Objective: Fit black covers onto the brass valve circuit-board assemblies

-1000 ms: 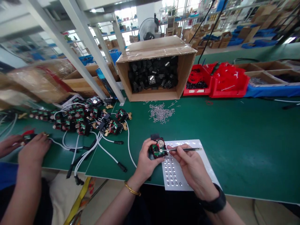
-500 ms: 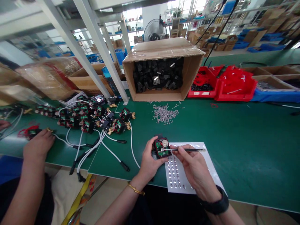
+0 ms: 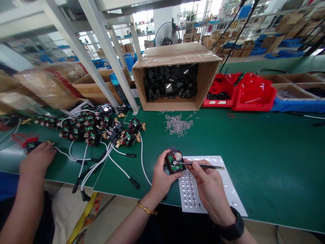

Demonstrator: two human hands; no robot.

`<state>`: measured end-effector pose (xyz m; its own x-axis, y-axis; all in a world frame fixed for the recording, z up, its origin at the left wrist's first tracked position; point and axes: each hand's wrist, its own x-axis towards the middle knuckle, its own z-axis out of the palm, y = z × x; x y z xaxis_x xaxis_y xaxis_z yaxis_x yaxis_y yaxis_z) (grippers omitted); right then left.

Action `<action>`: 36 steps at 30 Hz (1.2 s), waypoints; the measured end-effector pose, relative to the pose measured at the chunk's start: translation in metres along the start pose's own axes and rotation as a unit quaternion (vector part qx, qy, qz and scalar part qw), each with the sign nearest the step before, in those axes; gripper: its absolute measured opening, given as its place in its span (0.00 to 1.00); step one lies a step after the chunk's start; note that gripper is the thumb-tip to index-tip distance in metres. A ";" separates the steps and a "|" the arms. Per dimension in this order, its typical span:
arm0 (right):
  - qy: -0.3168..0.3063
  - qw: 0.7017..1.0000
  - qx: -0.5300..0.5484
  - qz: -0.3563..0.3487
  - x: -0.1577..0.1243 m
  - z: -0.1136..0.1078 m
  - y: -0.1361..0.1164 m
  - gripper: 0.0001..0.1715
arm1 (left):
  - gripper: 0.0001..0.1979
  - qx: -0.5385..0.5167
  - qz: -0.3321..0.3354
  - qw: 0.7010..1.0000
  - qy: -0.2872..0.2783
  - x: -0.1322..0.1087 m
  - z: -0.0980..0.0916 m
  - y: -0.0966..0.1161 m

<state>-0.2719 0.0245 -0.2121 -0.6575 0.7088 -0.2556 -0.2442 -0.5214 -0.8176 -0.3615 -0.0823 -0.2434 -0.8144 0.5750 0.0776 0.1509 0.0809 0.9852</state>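
My left hand (image 3: 161,174) is closed around a small black housing with a green circuit board (image 3: 175,163) inside, its open face turned up. On the board are a round silver part, red wires and a smaller shiny disc. My right hand (image 3: 207,179) pinches black tweezers (image 3: 207,166), held almost level. Their thin metal tip touches or nearly touches the smaller disc; I cannot tell which. Beneath the right hand lies a white sheet (image 3: 230,191) with rows of small round silver pieces, partly hidden by that hand.
Behind my hands is a pile of small metal pins (image 3: 179,125), before a cardboard box (image 3: 177,56) of black housings. Wired units with brass fittings (image 3: 128,137) crowd the left. A co-worker's hand (image 3: 40,157) works there. Red bins (image 3: 254,100) stand back right.
The view has shifted slightly. The tweezers' rear end tilts a little lower, and their tip stays at the small disc. The housing stays in my left hand.
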 end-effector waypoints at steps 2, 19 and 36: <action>-0.001 1.000 -0.008 -0.002 0.000 0.000 0.001 0.13 | 0.40 0.000 0.006 1.000 -0.001 0.000 0.000 0.000; -0.008 1.000 -0.026 -0.011 -0.001 0.000 0.003 0.13 | 0.40 0.001 0.013 1.000 -0.008 -0.001 0.000 -0.003; -0.005 0.998 -0.063 -0.021 0.005 -0.002 0.008 0.14 | 0.29 0.054 0.167 0.984 0.014 -0.002 0.002 -0.010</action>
<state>-0.2760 0.0246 -0.2209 -0.6557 0.7235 -0.2158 -0.1796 -0.4272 -0.8862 -0.3598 -0.0827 -0.2535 -0.7238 0.5618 0.4007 0.4707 -0.0227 0.8820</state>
